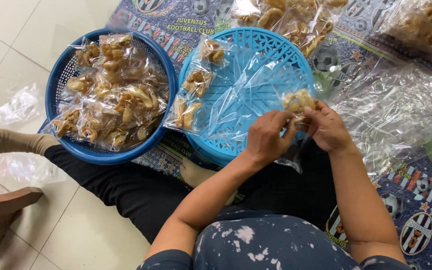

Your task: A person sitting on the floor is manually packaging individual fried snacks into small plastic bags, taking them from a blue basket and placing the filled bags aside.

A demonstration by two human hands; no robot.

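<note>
Snack bag point(300, 101) between both hands' fingertips.

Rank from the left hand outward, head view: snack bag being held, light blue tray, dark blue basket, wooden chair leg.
From the left hand:
1. Snack bag, at its fingertips, shared with the right hand.
2. Light blue tray, directly beneath and ahead.
3. Dark blue basket, far left.
4. Wooden chair leg, bottom-left corner.

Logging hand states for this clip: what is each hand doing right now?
Left hand: closed, pinching the small clear bag of fried snacks.
Right hand: closed on the same bag.
</note>
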